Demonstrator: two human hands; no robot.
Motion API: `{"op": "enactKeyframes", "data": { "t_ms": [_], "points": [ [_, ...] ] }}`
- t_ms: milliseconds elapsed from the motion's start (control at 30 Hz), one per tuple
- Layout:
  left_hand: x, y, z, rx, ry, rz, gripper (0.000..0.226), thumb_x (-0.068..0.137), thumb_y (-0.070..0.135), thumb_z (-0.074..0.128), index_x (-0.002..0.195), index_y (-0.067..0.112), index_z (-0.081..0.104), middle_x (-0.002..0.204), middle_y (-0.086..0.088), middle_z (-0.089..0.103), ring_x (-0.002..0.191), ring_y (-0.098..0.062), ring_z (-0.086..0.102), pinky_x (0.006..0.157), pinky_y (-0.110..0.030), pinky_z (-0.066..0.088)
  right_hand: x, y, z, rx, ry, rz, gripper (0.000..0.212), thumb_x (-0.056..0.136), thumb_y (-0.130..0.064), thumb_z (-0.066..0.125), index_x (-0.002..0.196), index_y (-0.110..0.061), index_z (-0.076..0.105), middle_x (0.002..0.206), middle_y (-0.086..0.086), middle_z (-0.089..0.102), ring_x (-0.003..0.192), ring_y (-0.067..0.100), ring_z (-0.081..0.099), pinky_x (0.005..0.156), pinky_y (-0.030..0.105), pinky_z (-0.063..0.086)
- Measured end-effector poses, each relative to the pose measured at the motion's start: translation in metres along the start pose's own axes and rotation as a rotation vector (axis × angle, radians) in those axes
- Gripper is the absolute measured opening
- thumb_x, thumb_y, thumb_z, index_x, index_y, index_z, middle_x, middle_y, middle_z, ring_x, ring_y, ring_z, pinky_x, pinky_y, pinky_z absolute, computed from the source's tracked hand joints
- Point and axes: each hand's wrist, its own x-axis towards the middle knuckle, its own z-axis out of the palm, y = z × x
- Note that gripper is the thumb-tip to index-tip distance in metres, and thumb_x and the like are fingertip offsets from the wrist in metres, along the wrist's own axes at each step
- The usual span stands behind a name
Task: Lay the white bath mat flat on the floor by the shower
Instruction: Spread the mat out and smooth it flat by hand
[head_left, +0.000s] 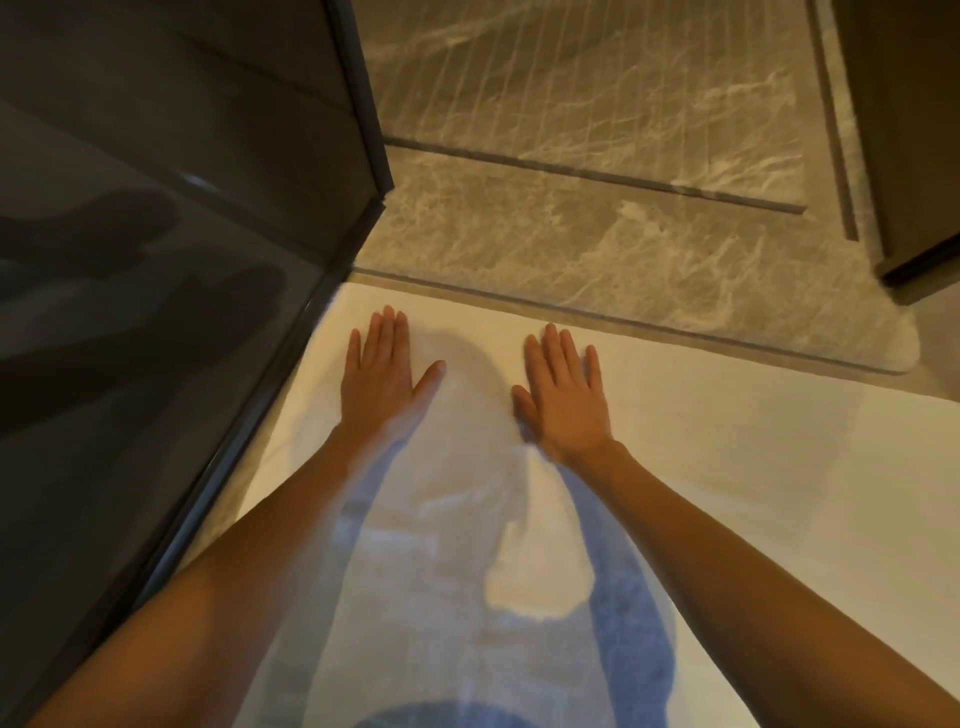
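The white bath mat (727, 457) lies spread on the floor along the marble threshold (623, 244) of the shower. Its far edge runs next to the threshold and its left edge meets the dark glass panel. My left hand (382, 371) rests palm down on the mat near its far left corner, fingers stretched out. My right hand (563, 392) presses flat on the mat a little to the right, fingers spread. Neither hand holds anything. The near part of the mat shows a bluish shadow or blur between my forearms.
A dark tinted glass panel (156, 312) with a metal frame (363, 104) stands on the left. Beyond the threshold is the ribbed marble shower floor (597, 78) with a linear drain slot (597, 174). A dark wall or cabinet corner (914, 208) stands at the far right.
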Motion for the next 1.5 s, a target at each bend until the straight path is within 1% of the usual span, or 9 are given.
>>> {"op": "enactKeyframes", "data": {
  "t_ms": [133, 267, 433, 567, 667, 800, 1100, 1367, 1500],
  "points": [
    [0.019, 0.000, -0.004, 0.015, -0.034, 0.054, 0.075, 0.094, 0.059, 0.014, 0.149, 0.010, -0.001, 0.159, -0.008, 0.000, 0.145, -0.018, -0.005, 0.118, -0.037, -0.006, 0.025, -0.040, 0.003, 0.091, 0.037, -0.091, 0.063, 0.090, -0.042, 0.022, 0.142, -0.008, 0.031, 0.151, 0.019, 0.027, 0.140, 0.036, 0.022, 0.113, 0.052, 0.012],
    [0.010, -0.022, -0.003, 0.068, -0.078, 0.112, 0.074, 0.093, 0.058, 0.013, 0.149, 0.011, -0.004, 0.159, -0.007, -0.004, 0.145, -0.016, -0.008, 0.118, -0.036, -0.007, 0.032, -0.045, 0.017, 0.023, -0.003, -0.081, 0.061, 0.097, -0.046, 0.024, 0.148, -0.016, 0.011, 0.157, 0.011, 0.007, 0.145, 0.026, 0.002, 0.115, 0.044, -0.004],
    [-0.027, -0.052, -0.010, 0.066, -0.024, 0.056, 0.076, 0.091, 0.056, 0.013, 0.148, 0.007, 0.005, 0.158, -0.012, 0.007, 0.145, -0.021, 0.002, 0.118, -0.035, -0.001, 0.033, -0.050, 0.011, 0.010, -0.055, -0.057, 0.062, 0.097, -0.046, 0.025, 0.148, -0.015, 0.007, 0.158, 0.011, 0.003, 0.145, 0.026, -0.002, 0.115, 0.046, -0.005],
    [-0.082, -0.049, -0.013, -0.003, -0.064, 0.074, 0.077, 0.091, 0.058, 0.014, 0.149, 0.009, 0.002, 0.158, -0.010, 0.002, 0.145, -0.020, -0.002, 0.118, -0.038, 0.001, 0.006, -0.082, 0.011, -0.069, 0.066, -0.260, 0.058, 0.093, -0.041, 0.030, 0.141, -0.008, 0.034, 0.148, 0.017, 0.033, 0.138, 0.034, 0.029, 0.111, 0.053, 0.020],
    [-0.119, -0.046, -0.008, 0.042, -0.123, 0.102, 0.076, 0.092, 0.060, 0.012, 0.149, 0.009, 0.007, 0.157, -0.010, 0.010, 0.145, -0.020, 0.006, 0.118, -0.039, 0.007, -0.020, -0.109, 0.028, -0.062, -0.012, -0.401, 0.057, 0.092, -0.041, 0.027, 0.137, -0.009, 0.042, 0.143, 0.017, 0.043, 0.132, 0.034, 0.039, 0.107, 0.054, 0.028],
    [-0.135, -0.055, -0.008, 0.094, -0.147, 0.108, 0.076, 0.093, 0.060, 0.013, 0.149, 0.009, 0.007, 0.157, -0.010, 0.012, 0.145, -0.021, 0.009, 0.118, -0.041, 0.012, -0.026, -0.111, 0.040, -0.068, -0.035, -0.413, 0.057, 0.095, -0.046, 0.023, 0.141, -0.014, 0.035, 0.147, 0.013, 0.038, 0.136, 0.032, 0.033, 0.113, 0.050, 0.022],
    [-0.142, -0.072, -0.012, 0.086, -0.146, 0.043, 0.076, 0.090, 0.061, 0.007, 0.146, 0.011, -0.006, 0.157, -0.008, 0.001, 0.144, -0.017, -0.003, 0.118, -0.037, 0.000, -0.026, -0.099, 0.037, -0.071, -0.001, -0.403, 0.062, 0.093, -0.050, 0.020, 0.143, -0.014, 0.033, 0.148, 0.014, 0.035, 0.138, 0.033, 0.029, 0.114, 0.049, 0.016],
    [-0.247, -0.075, -0.014, 0.076, -0.245, 0.010, 0.076, 0.095, 0.057, 0.015, 0.146, 0.002, 0.011, 0.154, -0.015, 0.013, 0.143, -0.026, 0.014, 0.116, -0.037, 0.000, -0.074, -0.175, 0.047, 0.020, -0.101, -0.749, 0.060, 0.094, -0.041, 0.024, 0.141, -0.005, 0.032, 0.147, 0.017, 0.035, 0.137, 0.032, 0.030, 0.114, 0.045, 0.013],
    [-0.285, -0.096, -0.012, 0.011, -0.317, -0.060, 0.085, 0.087, 0.069, 0.006, 0.147, 0.010, -0.007, 0.153, -0.005, -0.014, 0.144, -0.021, -0.008, 0.115, -0.036, -0.009, -0.075, -0.187, 0.057, -0.064, -0.157, -0.808, 0.066, 0.095, -0.049, 0.011, 0.141, -0.007, 0.033, 0.147, 0.016, 0.037, 0.136, 0.031, 0.033, 0.113, 0.044, 0.013]
  ]
}}
